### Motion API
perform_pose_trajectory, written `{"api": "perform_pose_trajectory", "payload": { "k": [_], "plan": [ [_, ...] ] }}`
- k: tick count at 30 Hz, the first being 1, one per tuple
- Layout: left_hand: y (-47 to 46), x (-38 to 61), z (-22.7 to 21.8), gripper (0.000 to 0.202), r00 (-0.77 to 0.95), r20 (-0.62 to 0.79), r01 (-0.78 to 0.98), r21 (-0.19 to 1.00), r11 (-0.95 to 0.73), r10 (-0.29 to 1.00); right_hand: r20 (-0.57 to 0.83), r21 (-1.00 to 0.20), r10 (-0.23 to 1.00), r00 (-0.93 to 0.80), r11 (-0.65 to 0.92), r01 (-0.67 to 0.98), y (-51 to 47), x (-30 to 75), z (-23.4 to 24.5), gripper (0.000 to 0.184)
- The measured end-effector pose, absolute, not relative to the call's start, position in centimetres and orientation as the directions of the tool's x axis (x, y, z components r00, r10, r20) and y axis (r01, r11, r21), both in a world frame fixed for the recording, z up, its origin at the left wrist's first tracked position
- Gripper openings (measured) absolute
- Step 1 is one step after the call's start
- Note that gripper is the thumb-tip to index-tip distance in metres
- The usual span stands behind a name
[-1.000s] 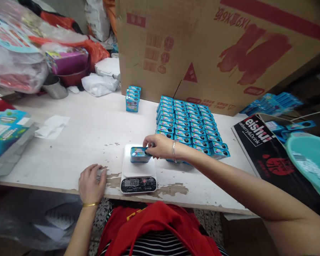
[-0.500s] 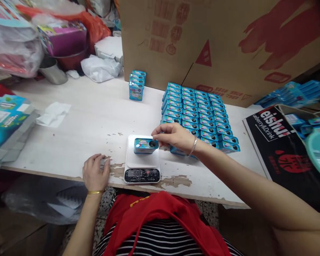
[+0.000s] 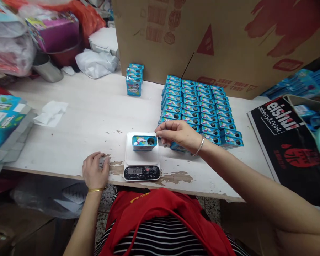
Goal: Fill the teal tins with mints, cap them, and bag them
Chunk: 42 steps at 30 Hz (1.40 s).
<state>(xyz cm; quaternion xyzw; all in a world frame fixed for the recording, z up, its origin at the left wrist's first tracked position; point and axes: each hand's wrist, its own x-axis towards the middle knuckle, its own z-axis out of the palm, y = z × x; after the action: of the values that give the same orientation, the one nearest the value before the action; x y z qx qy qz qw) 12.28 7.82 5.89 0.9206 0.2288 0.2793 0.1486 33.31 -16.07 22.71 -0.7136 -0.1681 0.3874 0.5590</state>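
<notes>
A small blue tin [image 3: 144,143] with a round hole in its lid sits on the white kitchen scale [image 3: 142,161] near the table's front edge. My right hand [image 3: 180,135] hovers just right of the tin, fingers pinched together, clear of the tin; whether it holds anything I cannot make out. My left hand [image 3: 95,170] lies flat on the table edge left of the scale, fingers stretched out. Behind my right hand stand several rows of matching blue tins [image 3: 200,110].
A short stack of blue tins [image 3: 134,80] stands further back. A large cardboard box [image 3: 216,39] walls the back of the table. White paper [image 3: 51,113] and flat printed cartons [image 3: 2,122] lie left. A black box [image 3: 285,138] sits right.
My right hand let go of the tin on the scale and drew back to the right. The camera tilted a little, so everything shifted up in view.
</notes>
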Motion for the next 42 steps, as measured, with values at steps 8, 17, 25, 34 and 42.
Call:
{"api": "perform_pose_trajectory", "payload": {
  "k": [8, 17, 25, 34, 42],
  "plan": [
    [8.1, 12.2, 5.9, 0.025, 0.745, 0.443, 0.333, 0.400, -0.854, 0.499, -0.372, -0.926, 0.660, 0.653, -0.215, -0.310, -16.4, 32.6, 22.3, 0.013],
    [3.6, 15.7, 13.0, 0.022, 0.748, 0.541, -0.028, 0.603, -0.797, 0.383, -0.503, -0.680, 0.608, 0.615, 0.161, -0.715, -18.2, 28.4, 19.6, 0.022],
    [2.2, 19.1, 16.1, 0.019, 0.781, 0.575, -0.179, 0.581, -0.794, 0.244, -0.429, -0.818, 0.598, 0.677, 0.060, -0.572, -17.6, 27.2, 19.2, 0.020],
    [2.4, 18.0, 15.4, 0.015, 0.797, 0.525, -0.096, 0.598, -0.795, 0.298, -0.029, -0.896, 0.657, 0.753, -0.350, 0.271, -14.2, 30.1, 21.2, 0.013],
    [2.9, 17.6, 14.1, 0.012, 0.809, 0.484, -0.073, 0.646, -0.760, 0.334, -0.136, -0.973, 0.695, 0.706, -0.226, 0.035, -14.5, 30.2, 21.7, 0.026]
  ]
}}
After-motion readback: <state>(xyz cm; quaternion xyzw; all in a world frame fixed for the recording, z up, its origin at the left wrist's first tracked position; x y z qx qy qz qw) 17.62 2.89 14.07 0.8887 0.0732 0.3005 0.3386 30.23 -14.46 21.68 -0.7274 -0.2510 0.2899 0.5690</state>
